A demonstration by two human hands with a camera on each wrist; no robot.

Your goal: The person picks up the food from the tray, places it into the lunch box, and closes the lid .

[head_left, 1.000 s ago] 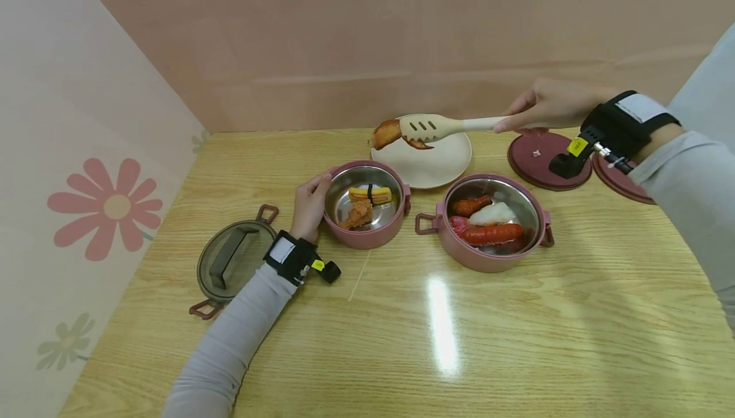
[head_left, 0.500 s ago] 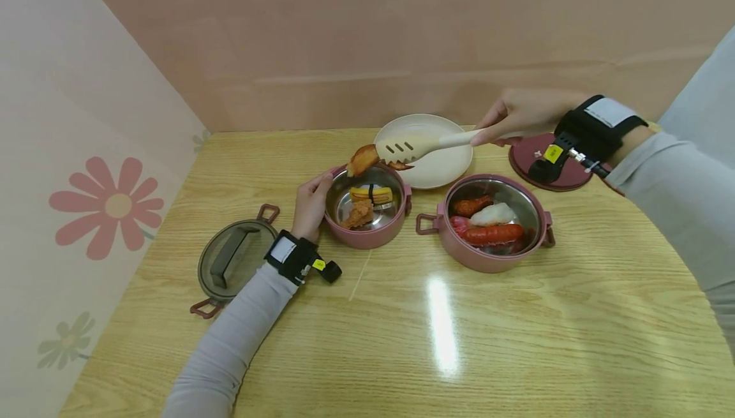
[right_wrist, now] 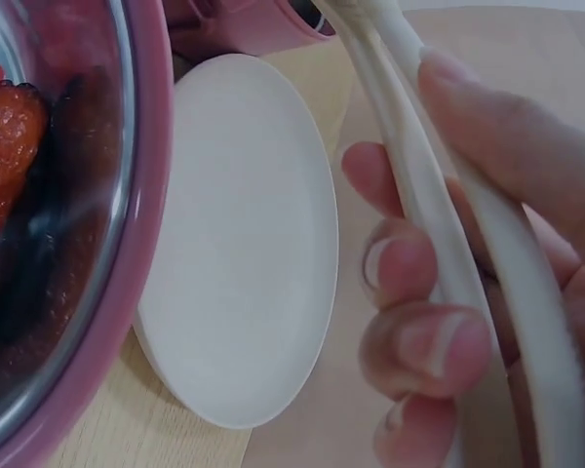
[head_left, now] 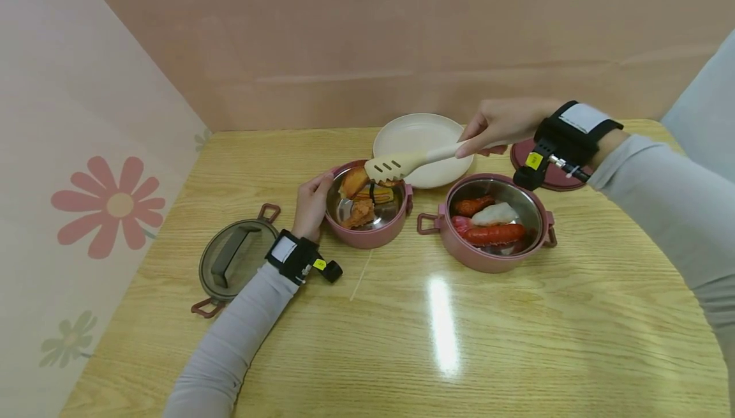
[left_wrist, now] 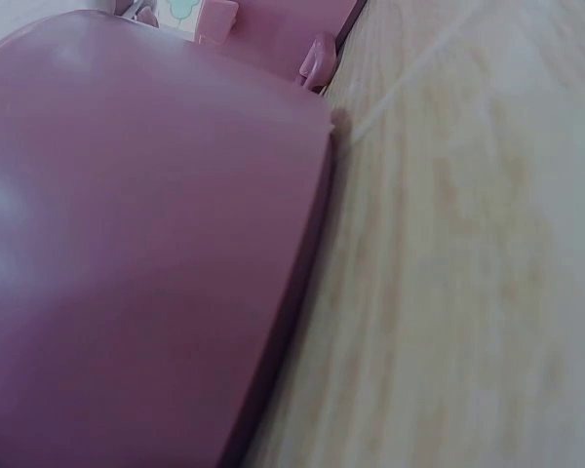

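Staged tabletop set: wooden table [head_left: 517, 341], plain pink backdrop [head_left: 402, 35].

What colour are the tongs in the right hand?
Cream, almost off-white: the tongs show best in the head view, gripped by the right hand.

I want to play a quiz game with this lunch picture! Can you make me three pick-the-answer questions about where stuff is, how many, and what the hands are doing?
1. Where are the tips of the cream slotted plastic tongs?
A. over the small pink steel-lined bowl
B. on the round cream plate
C. on the grey lid

2. How many pink bowls hold food?
A. one
B. two
C. four

3. What does the left hand do?
A. lies flat on the table
B. holds the small bowl's side
C. lifts the plate

Answers: 1 A, the tips sit above that bowl's food. 2 B, the small bowl and the larger pink handled bowl. 3 B, its fingers curl against the bowl's wall.
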